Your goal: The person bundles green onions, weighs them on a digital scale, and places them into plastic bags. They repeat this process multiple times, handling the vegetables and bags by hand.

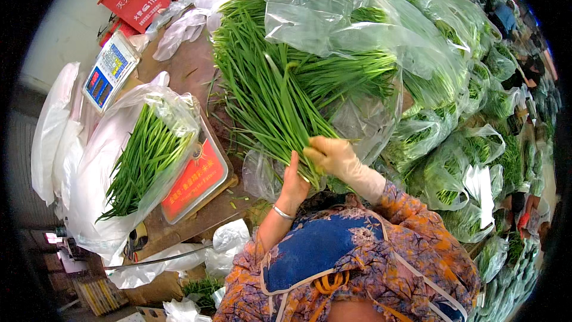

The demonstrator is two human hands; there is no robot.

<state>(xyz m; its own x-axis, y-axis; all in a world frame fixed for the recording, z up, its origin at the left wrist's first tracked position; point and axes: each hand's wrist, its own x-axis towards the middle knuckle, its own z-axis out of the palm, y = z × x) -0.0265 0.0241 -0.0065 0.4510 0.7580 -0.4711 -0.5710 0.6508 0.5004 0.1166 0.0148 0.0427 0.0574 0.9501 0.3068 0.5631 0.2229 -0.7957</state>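
Note:
My left hand (294, 182), bare with a silver bangle at the wrist, supports the near stem ends of long garlic chives (263, 80). Its fingers are partly hidden behind the stems. My right hand (333, 156) wears a pale glove and grips stems on the same bunch, close to the left thumb. The leaves fan away from me across the table. More chives (348, 76) lie crosswise beside them, partly under a clear plastic bag (321, 13).
To the left, an open plastic bag of chives (147, 161) rests on a digital scale's red platform (201, 179); its lit display (99, 85) stands behind. Several bagged bunches (447, 71) crowd the right. Red fire-equipment boxes (136, 0) stand at the back. White plastic bags (230, 237) lie near the table's front edge.

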